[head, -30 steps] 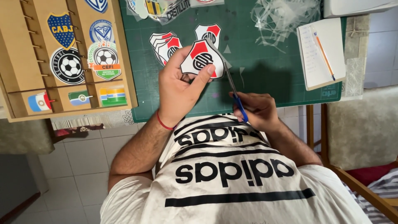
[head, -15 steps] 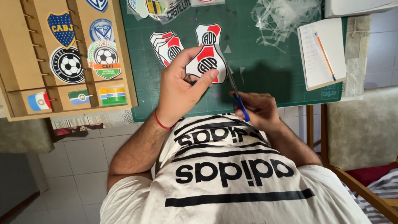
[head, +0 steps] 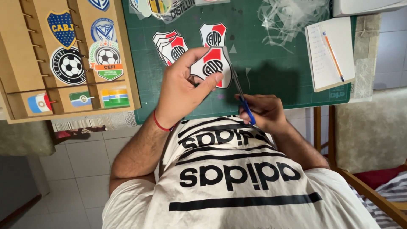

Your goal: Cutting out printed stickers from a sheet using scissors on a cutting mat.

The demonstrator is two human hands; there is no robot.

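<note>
Pinching a shield sticker (head: 210, 66) in my left hand (head: 182, 91), I am keeping its edge clear. My right hand (head: 263, 112) is gripping blue-handled scissors (head: 239, 91), blades meeting that edge above the green mat (head: 275, 72).

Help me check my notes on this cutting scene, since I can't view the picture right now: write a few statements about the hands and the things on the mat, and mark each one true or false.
1. The left hand holds a red, white and black shield sticker. True.
2. The right hand holds a pencil. False: it holds blue-handled scissors; the pencil lies on a notepad.
3. The scissor blades reach up beside the held sticker's edge. True.
4. The cutting mat is red. False: it is green.
5. A cardboard rack with football badges lies left of the mat. True.
6. The left wrist is bare. False: it wears a red band.
</note>
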